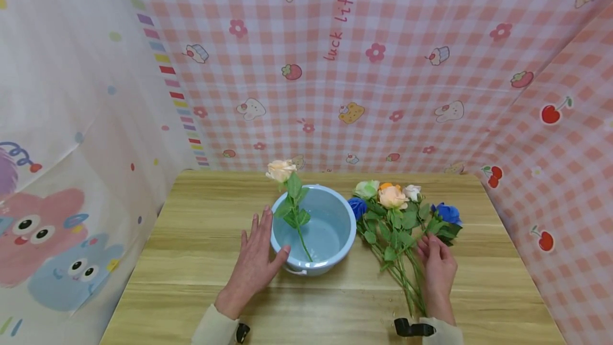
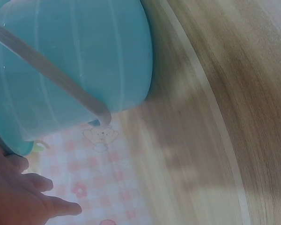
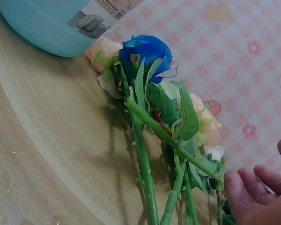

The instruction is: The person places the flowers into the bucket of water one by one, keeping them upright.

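A light blue bucket (image 1: 351,228) holds clear water and one cream rose (image 1: 281,171), which leans left with its stem in the bucket. My left hand (image 1: 256,254) rests against the bucket's left rim, fingers straight and thumb spread near the front. To the right lies a bunch of roses: a peach rose (image 1: 392,197), a green-white rose (image 1: 366,189), a white rose (image 1: 412,192) and a blue rose (image 1: 356,208). At the bunch's right side, my right hand (image 1: 439,265) pinches the stem of another blue rose (image 1: 447,214); its fingertips partly hide the contact.
The wooden table (image 1: 201,228) carries everything. Behind it hangs a pink checked cloth (image 1: 306,100), with a white patterned cloth (image 1: 86,121) on the left. The bucket's handle (image 2: 56,72) hangs down its side. Loose stems (image 1: 407,286) reach toward the front.
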Demonstrator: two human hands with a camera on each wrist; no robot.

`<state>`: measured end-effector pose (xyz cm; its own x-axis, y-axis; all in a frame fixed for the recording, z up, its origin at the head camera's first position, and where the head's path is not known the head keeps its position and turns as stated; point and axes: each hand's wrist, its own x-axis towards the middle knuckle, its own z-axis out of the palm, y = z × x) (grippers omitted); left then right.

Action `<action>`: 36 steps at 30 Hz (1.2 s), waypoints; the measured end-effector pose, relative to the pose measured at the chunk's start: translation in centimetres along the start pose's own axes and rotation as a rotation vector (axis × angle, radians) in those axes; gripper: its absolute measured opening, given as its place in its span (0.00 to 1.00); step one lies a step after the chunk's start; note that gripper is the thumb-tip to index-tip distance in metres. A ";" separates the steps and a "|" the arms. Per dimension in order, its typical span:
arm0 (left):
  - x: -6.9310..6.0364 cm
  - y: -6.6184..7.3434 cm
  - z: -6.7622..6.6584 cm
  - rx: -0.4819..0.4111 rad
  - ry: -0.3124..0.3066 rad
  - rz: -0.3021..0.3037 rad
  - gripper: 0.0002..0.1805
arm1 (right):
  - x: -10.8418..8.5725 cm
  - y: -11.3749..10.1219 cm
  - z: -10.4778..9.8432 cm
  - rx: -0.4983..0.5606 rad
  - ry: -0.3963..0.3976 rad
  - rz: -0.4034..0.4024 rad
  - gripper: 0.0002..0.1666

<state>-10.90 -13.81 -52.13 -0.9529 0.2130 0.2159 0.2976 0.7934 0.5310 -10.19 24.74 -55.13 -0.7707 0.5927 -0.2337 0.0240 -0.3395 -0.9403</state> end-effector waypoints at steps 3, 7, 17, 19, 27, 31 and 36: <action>0.0 0.0 0.0 -0.003 0.004 0.004 0.50 | 0.2 0.1 -0.2 0.024 0.015 0.053 0.16; -0.1 0.1 0.1 -0.004 0.000 0.003 0.50 | 0.4 0.2 -0.6 0.033 0.021 0.126 0.16; 0.0 0.0 0.2 0.004 0.007 0.007 0.50 | 0.7 0.4 -1.2 0.022 -0.083 0.228 0.18; 0.0 -0.1 0.2 0.002 0.006 0.005 0.50 | 0.8 0.5 -1.3 0.004 -0.098 0.241 0.22; 0.0 0.0 0.1 -0.006 -0.001 -0.008 0.50 | 1.6 0.8 -1.5 -0.017 -0.125 0.307 0.27; 0.0 0.0 0.1 -0.008 -0.004 -0.013 0.50 | 1.8 0.8 -1.5 0.007 -0.139 0.335 0.23; 0.0 -0.1 0.1 0.001 -0.005 -0.014 0.50 | 2.0 0.9 -1.6 0.056 -0.143 0.361 0.13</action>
<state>-10.95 -13.79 -52.22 -0.9573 0.2044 0.2043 0.2839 0.7969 0.5333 -10.70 26.85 -56.82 -0.8001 0.3218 -0.5063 0.2778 -0.5492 -0.7881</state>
